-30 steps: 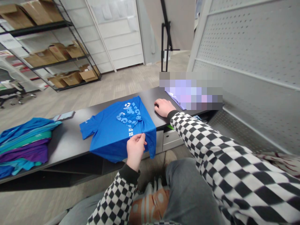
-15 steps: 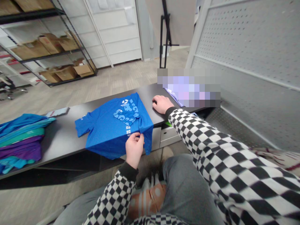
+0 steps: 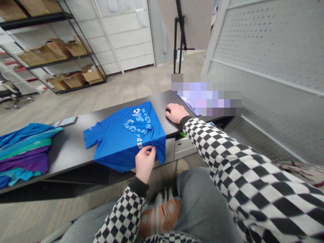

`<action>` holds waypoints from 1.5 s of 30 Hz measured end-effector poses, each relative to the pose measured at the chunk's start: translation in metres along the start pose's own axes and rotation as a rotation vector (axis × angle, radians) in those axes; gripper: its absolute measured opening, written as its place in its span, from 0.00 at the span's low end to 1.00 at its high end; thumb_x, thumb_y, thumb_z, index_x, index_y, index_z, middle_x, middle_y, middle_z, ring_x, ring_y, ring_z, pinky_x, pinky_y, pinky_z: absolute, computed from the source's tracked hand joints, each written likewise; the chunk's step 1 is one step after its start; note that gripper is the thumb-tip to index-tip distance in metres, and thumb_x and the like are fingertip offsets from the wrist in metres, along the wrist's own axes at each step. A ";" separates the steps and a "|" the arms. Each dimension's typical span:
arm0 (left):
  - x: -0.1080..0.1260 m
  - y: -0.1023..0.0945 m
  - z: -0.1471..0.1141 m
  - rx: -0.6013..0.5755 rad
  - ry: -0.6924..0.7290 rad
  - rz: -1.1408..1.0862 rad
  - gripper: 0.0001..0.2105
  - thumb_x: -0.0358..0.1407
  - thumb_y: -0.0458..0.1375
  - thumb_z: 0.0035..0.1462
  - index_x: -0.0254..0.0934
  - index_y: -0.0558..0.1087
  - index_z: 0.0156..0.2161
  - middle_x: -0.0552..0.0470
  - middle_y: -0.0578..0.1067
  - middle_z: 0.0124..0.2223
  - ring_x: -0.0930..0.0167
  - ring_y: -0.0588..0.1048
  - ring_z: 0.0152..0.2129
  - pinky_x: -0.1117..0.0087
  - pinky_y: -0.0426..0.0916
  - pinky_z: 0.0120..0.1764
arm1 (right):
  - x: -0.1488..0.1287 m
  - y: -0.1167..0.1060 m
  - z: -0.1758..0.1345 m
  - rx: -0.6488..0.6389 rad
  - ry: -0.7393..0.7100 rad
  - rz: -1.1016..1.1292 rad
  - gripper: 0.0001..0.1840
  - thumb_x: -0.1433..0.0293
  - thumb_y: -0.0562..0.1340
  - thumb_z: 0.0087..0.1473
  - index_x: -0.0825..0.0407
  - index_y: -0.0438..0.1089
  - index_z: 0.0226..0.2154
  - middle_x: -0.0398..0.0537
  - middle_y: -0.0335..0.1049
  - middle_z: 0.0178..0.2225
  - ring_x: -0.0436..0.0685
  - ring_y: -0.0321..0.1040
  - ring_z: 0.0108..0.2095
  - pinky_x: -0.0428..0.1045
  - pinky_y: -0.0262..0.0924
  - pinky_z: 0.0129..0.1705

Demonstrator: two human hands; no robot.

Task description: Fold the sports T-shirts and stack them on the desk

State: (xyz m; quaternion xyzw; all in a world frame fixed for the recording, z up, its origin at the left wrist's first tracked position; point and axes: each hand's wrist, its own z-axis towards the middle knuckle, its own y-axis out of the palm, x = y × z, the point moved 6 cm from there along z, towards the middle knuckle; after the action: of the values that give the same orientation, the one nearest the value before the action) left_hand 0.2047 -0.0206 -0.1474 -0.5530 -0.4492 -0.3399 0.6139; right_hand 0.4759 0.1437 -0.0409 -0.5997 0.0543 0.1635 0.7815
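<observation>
A blue T-shirt [image 3: 113,138] with a lighter wave pattern and white lettering lies across the dark bench [image 3: 67,145]. Its lower edge drapes over the bench's near side. There my left hand [image 3: 144,165] pinches the blue cloth between thumb and fingers. My right hand [image 3: 178,113] rests on the bench top just right of the shirt, fingers curled in. A small dark spot shows at its fingertips; whether it holds anything I cannot make out. Close beyond that hand lies a folded lilac cloth [image 3: 187,104], mostly blurred out.
On the left of the bench sits a pile of blue, green and purple clothes [image 3: 27,148], with a flat phone-like item [image 3: 66,121] behind it. A grey perforated panel [image 3: 268,60] stands on the right. Across the floor, a black shelf rack [image 3: 59,55] holds cardboard boxes.
The view has shifted slightly, so the bench and rack appear a little further right. Both hands keep their places, the left still pinching the T-shirt.
</observation>
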 end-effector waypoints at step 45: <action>0.134 -0.028 0.078 -0.190 0.638 0.802 0.31 0.52 0.55 0.76 0.44 0.71 0.77 0.41 0.63 0.81 0.45 0.58 0.79 0.39 0.51 0.78 | -0.003 -0.003 -0.001 -0.020 0.021 -0.010 0.21 0.66 0.58 0.70 0.50 0.79 0.58 0.59 0.79 0.63 0.72 0.72 0.63 0.66 0.64 0.67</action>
State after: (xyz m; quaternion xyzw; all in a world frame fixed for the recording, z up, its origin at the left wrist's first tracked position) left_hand 0.2138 0.0625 -0.0141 -0.6039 0.0405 -0.2689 0.7492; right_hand 0.4739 0.1414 -0.0370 -0.6094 0.0577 0.1537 0.7757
